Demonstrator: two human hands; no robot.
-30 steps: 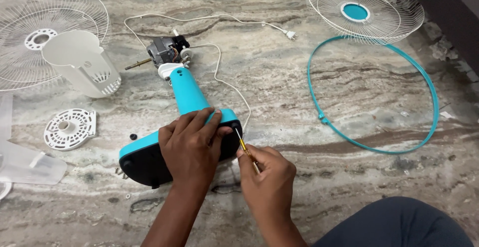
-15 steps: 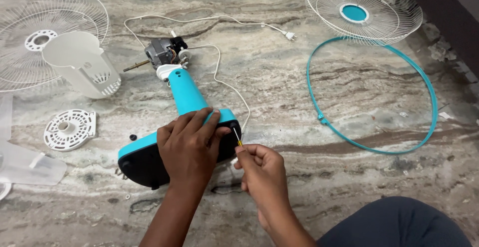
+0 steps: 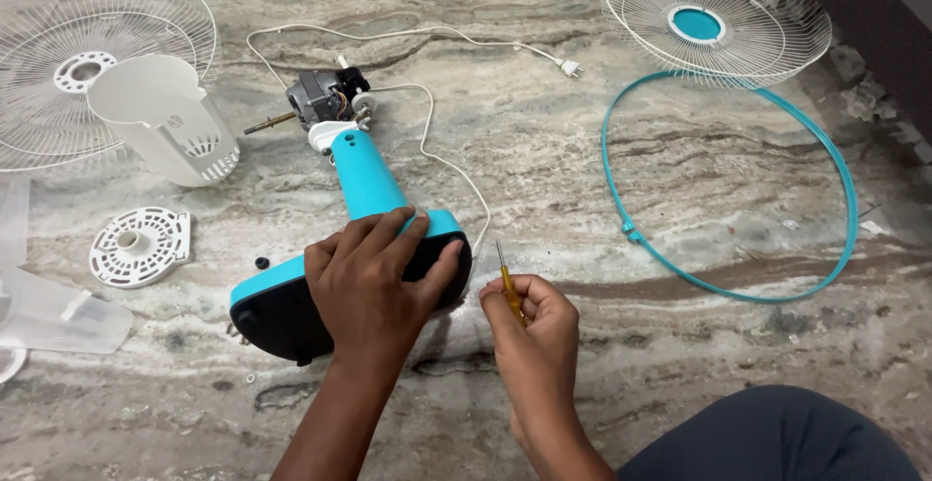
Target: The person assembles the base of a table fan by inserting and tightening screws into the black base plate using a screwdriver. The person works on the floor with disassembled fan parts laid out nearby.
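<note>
A turquoise fan stand lies on its side on the stone floor, its black base underside [image 3: 277, 321] facing me. My left hand [image 3: 374, 282] lies flat on that base, pressing it. My right hand [image 3: 532, 326] grips a small yellow-handled screwdriver [image 3: 505, 277], tip pointing up, a short way right of the base and clear of it. The stand's neck [image 3: 367, 178] runs up to a bare grey motor [image 3: 320, 98] with its shaft sticking out left.
A white power cord [image 3: 427, 141] loops from the motor to a plug [image 3: 571, 69]. White fan grilles lie at top left [image 3: 58, 15] and top right [image 3: 714, 20]. A turquoise ring [image 3: 728, 185], a white motor cover [image 3: 160, 122], a round white plate [image 3: 138, 246] and clear blades [image 3: 49, 316] lie around. My knee [image 3: 777, 437] is at bottom right.
My right hand has drawn the screwdriver away from the base's edge and turned it upright. The left hand stays on the base, its fingers spread a little more.
</note>
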